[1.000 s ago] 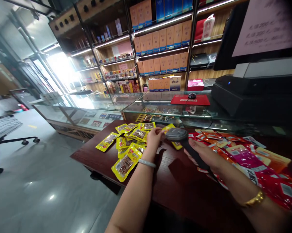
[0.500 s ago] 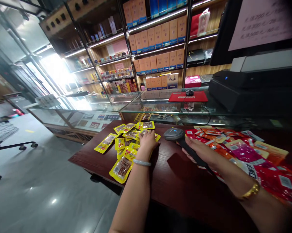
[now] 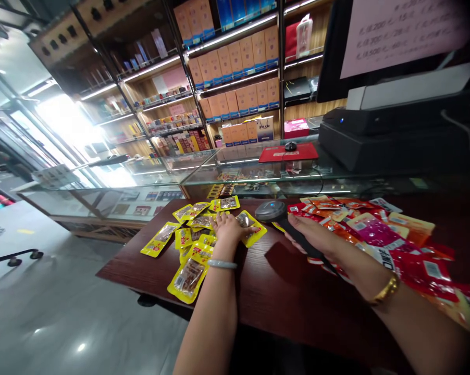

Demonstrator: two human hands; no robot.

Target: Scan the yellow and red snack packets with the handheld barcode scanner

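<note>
My left hand (image 3: 227,229), wearing a pale bangle, lies over a pile of yellow snack packets (image 3: 190,273) with clear windows. Its fingers are spread, and the thumb reaches across one yellow packet (image 3: 254,235) at the right side of the pile. A dark handheld barcode scanner (image 3: 272,211) with a small blue light is gripped by my right hand (image 3: 313,234), which has a gold bracelet at the wrist. The scanner's head is just right of that packet, above the table. Part of the pile is hidden beneath my left hand.
Red, orange and purple snack packets (image 3: 379,234) spread over the right of the dark wooden table (image 3: 282,307). Behind stands a glass display counter (image 3: 235,156) with a mouse (image 3: 290,146) on a red mat. A black monitor (image 3: 329,62) rises at the right.
The rightmost yellow packet has moved right, out from the pile, and shows more fully beside my left thumb. My left fingers are more spread. The scanner stays in my right hand. The view has shifted.
</note>
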